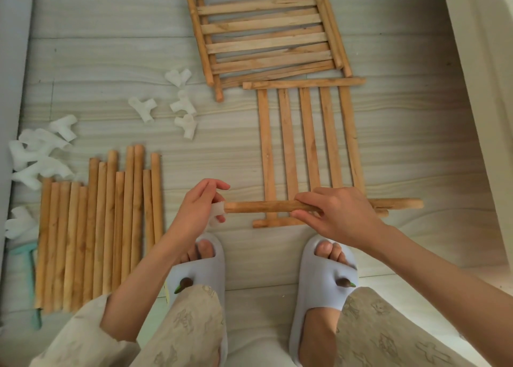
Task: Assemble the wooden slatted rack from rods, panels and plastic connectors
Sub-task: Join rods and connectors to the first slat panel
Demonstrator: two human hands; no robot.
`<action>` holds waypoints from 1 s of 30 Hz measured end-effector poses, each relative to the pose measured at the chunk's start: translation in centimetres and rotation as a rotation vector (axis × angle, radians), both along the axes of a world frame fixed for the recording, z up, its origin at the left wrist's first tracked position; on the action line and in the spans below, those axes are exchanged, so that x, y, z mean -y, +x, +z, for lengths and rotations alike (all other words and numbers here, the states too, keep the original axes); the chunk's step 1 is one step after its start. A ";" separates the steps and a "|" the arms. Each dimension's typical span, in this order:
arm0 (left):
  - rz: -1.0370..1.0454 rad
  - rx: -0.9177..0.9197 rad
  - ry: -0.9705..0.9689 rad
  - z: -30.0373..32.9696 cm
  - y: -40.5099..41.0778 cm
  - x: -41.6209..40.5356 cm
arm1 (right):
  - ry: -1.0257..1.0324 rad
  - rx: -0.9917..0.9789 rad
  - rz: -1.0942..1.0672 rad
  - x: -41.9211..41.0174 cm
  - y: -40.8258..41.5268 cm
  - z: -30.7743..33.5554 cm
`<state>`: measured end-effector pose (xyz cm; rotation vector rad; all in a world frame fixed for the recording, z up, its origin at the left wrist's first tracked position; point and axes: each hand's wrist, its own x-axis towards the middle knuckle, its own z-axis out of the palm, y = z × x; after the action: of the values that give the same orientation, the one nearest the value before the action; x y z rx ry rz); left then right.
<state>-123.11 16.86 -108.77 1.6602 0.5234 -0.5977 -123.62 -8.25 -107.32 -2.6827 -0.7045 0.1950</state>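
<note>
Seen from the head camera, the left hand (195, 209) curls around a white plastic connector (218, 213), of which only a small stub shows between thumb and fingers, so its full shape cannot be made out. The right hand (337, 214) grips a round wooden rod (261, 207) from above, fingers wrapped over it and the thumb beneath; the hand hides the rod's middle, and its far end comes out to the right. The rod is held level above the floor, its left end touching the connector's mouth; whether it is seated inside cannot be told. Directly beneath it lies a slatted panel (308, 144), five flat upright slats joined by a round bar at top and bottom, the lower bar partly covered by the right hand. Beyond that sits a stack of panels (263, 30), rough pale-brown slats overlapping, cut off by the top edge. To the left a row of loose rods (97, 227) lies side by side, smooth round sticks of uneven length, their near ends hidden by a patterned beige sleeve. Loose connectors (181, 105), milky white with tubular branching arms, are scattered on the pale wood-grain floor (111, 61); more of them, overexposed and blurred, pile at the left edge. Two grey slippers (327, 269) stand below the hands.
</note>
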 end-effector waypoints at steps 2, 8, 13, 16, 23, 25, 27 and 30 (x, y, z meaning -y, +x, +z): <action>-0.133 0.006 0.085 0.4 0.2 0.0 | -0.018 0.024 0.041 0.1 0.0 0.1; -0.187 0.031 0.077 1.2 0.6 0.4 | -0.024 -0.096 0.033 -0.4 -0.7 0.6; -0.225 0.056 0.080 1.8 0.5 0.5 | -0.097 -0.446 -0.078 -1.2 -0.9 2.1; -0.202 0.015 0.036 1.9 -0.1 0.5 | -0.050 -0.611 -0.086 -1.5 -0.6 3.0; 0.098 -0.434 -0.267 1.3 -1.7 0.9 | -0.038 -0.904 -0.038 -0.8 1.3 1.3; 0.204 -0.437 -0.410 1.4 -0.7 0.2 | -0.055 -0.844 -0.082 -0.5 0.6 0.5; 0.219 -0.403 -0.449 1.7 0.3 -0.3 | -0.094 -0.749 -0.104 -0.2 -0.1 0.5; 0.075 -0.297 -0.294 1.8 0.7 0.2 | -0.127 -0.569 -0.082 0.3 -0.6 0.6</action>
<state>-122.41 16.70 -106.95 1.2755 0.6747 -0.8304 -124.22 -8.51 -106.73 -2.5647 -0.4106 0.9593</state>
